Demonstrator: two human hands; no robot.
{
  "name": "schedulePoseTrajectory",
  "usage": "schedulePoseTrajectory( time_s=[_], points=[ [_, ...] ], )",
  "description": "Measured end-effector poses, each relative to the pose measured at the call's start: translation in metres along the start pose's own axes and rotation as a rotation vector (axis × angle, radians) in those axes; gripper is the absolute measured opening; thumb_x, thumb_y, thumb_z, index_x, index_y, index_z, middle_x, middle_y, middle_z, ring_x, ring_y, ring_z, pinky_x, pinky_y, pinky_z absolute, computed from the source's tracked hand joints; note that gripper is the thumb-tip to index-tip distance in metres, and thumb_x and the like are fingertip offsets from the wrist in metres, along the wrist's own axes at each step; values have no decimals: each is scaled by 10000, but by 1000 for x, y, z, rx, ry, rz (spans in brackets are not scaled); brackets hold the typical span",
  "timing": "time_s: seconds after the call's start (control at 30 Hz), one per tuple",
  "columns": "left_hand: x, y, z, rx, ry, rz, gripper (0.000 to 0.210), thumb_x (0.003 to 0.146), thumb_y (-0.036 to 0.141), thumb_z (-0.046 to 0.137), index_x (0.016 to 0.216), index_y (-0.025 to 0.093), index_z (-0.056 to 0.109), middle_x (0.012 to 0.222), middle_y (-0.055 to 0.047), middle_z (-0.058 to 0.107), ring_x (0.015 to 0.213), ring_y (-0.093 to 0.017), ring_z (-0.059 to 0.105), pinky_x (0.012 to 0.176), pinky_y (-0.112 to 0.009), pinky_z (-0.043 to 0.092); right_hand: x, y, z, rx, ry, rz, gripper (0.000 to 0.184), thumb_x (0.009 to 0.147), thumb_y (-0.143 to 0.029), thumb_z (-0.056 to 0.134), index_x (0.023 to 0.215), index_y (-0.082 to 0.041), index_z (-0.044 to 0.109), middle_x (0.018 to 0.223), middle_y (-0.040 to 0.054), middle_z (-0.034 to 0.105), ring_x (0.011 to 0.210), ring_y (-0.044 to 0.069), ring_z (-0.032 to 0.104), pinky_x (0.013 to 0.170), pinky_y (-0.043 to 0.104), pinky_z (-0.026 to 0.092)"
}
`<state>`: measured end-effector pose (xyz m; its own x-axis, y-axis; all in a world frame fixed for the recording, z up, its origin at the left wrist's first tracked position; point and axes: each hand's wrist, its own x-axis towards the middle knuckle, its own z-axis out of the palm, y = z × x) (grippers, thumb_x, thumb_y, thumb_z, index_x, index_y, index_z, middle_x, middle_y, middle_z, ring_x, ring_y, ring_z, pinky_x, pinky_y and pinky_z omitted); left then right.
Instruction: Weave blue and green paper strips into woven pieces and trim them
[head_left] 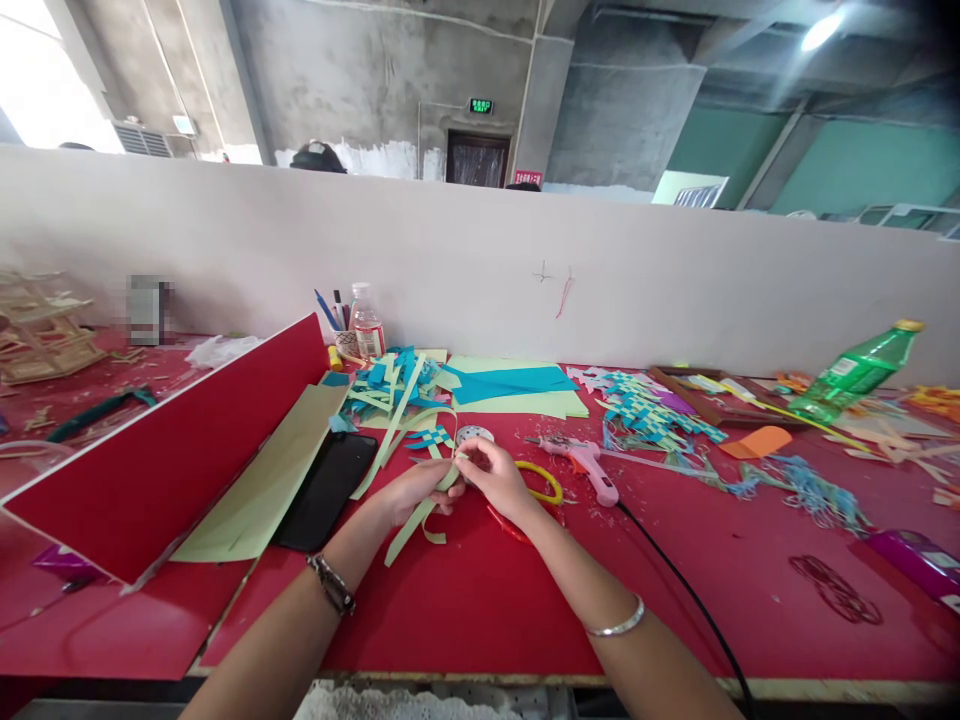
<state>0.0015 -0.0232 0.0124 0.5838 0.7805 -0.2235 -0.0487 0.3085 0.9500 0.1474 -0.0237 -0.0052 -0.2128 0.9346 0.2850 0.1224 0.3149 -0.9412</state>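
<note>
Over the red table, my left hand [424, 490] is closed round pale green paper strips [411, 532], whose loose ends hang below it. My right hand [495, 478] meets it from the right, thumb and fingers pinched at the strips' upper part. A small woven blue-and-green piece [430, 440] lies just beyond my left hand. Behind the fingers sits a roll of tape [475, 436], partly covered. Scissors with yellow and red handles [551, 484] rest under my right wrist. To their right is a pink glue gun [589, 462] with a black cord.
A red upright divider [187, 450] stands at left, beside green paper and a black phone [327, 490]. Blue and green paper strips [397, 385] pile up behind my hands. Woven strips [649, 405], a tilted green bottle [859, 370] and rubber bands [836, 588] lie at right.
</note>
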Motion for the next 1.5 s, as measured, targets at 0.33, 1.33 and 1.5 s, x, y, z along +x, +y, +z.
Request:
schedulePoseTrajectory(
  time_s=[0.33,1.33,1.5],
  points=[
    [4,-3,-11,132,26,31,358,731,482,523,731,135,615,577,-2,559,387,-48,391,392,-184,302,6,7,-7,122,330,5,201,740,-370,508,841,-197,492,776,13,511,704,139,489,641,251,402],
    [11,1,-11,185,445,369,287,621,422,643,680,141,632,618,-20,654,456,-101,522,523,-240,431,10,9,-4,419,445,110,327,592,-410,673,789,-157,609,715,26,615,618,128,544,621,292,456],
    [9,4,-7,205,405,366,301,614,438,647,643,138,637,647,-30,666,483,-110,553,556,-248,455,8,13,-2,411,390,135,282,575,-370,701,737,-152,628,656,16,619,630,136,562,641,293,462]
  ],
)
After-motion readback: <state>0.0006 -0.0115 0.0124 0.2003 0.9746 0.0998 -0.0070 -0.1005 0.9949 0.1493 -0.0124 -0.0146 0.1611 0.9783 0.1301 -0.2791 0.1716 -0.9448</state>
